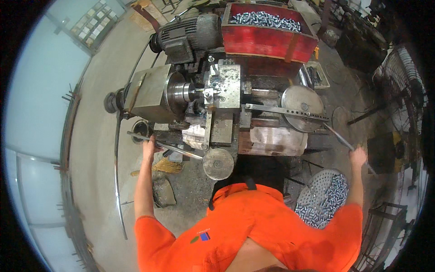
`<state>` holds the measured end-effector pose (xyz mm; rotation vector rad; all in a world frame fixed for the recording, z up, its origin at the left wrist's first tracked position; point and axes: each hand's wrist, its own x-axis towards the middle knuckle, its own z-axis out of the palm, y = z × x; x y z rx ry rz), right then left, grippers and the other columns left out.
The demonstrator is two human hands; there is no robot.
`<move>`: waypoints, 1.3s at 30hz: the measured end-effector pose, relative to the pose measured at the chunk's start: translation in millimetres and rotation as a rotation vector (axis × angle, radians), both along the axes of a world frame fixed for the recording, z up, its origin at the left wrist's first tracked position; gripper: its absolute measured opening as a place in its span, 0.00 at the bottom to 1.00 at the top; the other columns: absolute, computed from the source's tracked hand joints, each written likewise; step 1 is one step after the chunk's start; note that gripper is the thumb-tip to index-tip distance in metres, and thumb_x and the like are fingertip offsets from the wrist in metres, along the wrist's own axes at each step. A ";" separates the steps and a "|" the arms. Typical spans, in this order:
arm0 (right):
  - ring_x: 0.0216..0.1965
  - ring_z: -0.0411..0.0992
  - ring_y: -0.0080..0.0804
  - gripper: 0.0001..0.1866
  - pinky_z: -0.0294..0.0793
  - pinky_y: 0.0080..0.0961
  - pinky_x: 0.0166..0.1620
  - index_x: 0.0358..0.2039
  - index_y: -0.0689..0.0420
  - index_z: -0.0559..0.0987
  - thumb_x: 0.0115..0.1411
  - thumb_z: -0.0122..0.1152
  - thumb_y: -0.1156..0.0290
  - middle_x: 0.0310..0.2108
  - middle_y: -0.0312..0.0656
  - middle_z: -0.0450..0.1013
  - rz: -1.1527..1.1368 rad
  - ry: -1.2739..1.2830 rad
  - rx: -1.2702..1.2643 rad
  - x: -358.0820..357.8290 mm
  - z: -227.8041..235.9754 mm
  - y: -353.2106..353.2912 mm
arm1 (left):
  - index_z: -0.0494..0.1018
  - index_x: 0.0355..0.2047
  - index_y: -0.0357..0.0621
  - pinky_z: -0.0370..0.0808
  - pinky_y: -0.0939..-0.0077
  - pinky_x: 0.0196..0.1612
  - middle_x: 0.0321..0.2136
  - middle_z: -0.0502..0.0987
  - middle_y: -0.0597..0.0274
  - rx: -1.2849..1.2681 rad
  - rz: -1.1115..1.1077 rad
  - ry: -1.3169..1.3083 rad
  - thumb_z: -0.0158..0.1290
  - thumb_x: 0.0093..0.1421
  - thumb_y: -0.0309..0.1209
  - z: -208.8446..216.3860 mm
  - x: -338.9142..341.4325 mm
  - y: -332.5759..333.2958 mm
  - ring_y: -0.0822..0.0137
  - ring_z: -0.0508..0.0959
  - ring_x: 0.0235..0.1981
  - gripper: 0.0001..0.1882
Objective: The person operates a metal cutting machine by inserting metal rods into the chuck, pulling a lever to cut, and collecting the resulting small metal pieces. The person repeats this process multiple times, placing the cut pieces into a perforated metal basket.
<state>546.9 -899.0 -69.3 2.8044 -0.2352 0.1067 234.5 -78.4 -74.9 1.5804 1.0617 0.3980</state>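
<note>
A small metal lathe stands before me, its spindle [183, 92] pointing right at the tool block [230, 84]. At the machine's left front, my left hand [149, 147] is closed round a metal lever [181, 151], which runs to a round plate [218, 163]. Far to the right, my right hand [358, 156] grips the end of another lever [339, 135]. This one reaches toward a large disc [301, 100], across which lies a flat bar with a row of holes [283, 110]. Whether a workpiece sits in the spindle is too small to tell.
Behind the lathe are a dark motor [190, 34] and a red box [263, 44] filled with small shiny metal cylinders. More cylinders lie in a perforated basin [310, 194] by my right side. A straw broom [167, 166] and a long bent rod [117, 167] are on the left.
</note>
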 end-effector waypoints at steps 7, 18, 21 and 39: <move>0.57 0.58 0.49 0.41 0.53 0.40 0.60 0.58 0.58 0.62 0.37 0.58 0.69 0.54 0.52 0.63 0.349 -0.483 0.410 -35.2 -10.7 123.3 | 0.68 0.45 0.36 0.74 0.65 0.36 0.30 0.77 0.52 0.088 -0.009 0.121 0.44 0.59 0.54 -59.0 -59.1 30.5 0.61 0.78 0.29 0.30; 0.38 0.72 0.49 0.21 0.72 0.35 0.43 0.36 0.59 0.78 0.35 0.59 0.71 0.35 0.52 0.74 0.403 0.245 0.909 -169.7 -46.0 201.0 | 0.71 0.32 0.39 0.74 0.55 0.36 0.29 0.76 0.44 0.604 0.054 0.567 0.51 0.51 0.53 -218.5 -26.5 -47.0 0.45 0.77 0.32 0.26; 0.36 0.73 0.49 0.20 0.72 0.36 0.41 0.34 0.59 0.79 0.35 0.58 0.71 0.32 0.51 0.74 0.439 0.233 0.940 -160.9 -34.5 213.2 | 0.70 0.34 0.37 0.73 0.55 0.37 0.29 0.76 0.42 0.556 -0.151 0.656 0.51 0.52 0.50 -212.0 -32.6 -30.9 0.41 0.76 0.34 0.25; 0.36 0.68 0.45 0.13 0.71 0.35 0.38 0.23 0.57 0.79 0.34 0.58 0.67 0.30 0.44 0.72 1.520 -0.007 0.664 -45.2 145.4 563.2 | 0.73 0.41 0.40 0.70 0.75 0.23 0.18 0.74 0.59 0.918 0.053 0.332 0.49 0.60 0.37 92.1 -156.2 58.3 0.71 0.73 0.18 0.15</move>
